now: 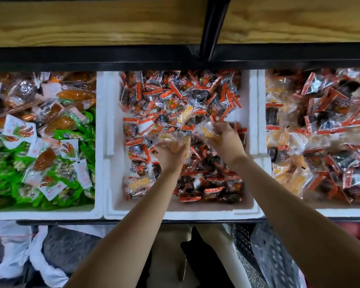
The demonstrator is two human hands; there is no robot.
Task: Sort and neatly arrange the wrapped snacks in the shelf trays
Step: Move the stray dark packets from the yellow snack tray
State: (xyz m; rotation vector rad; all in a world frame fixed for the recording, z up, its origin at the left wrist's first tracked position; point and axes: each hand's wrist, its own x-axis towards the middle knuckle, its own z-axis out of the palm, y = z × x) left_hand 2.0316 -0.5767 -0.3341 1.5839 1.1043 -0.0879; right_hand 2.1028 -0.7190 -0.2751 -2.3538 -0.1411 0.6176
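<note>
Left hand (170, 155) over middle tray (248, 100), fingers curled round bunch of yellow packets (175, 141). Bunch lies roughly crosswise, left to right; blurred. Right hand (226, 140) just beside, fingertips pinching single clear yellow packet (206, 129), free end pointing far-left. Beneath both: red-and-black packets (195, 90) filling tray. Stray yellow packet (185, 113) beyond hands, long axis diagonal, far end rightward. Left tray (40, 213): green, white packets. Right tray (341, 212): yellow mixed with red-black.

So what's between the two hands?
Head view: red-and-dark snacks of the middle tray, between the left hand and right hand, both gripping yellow packets.
</note>
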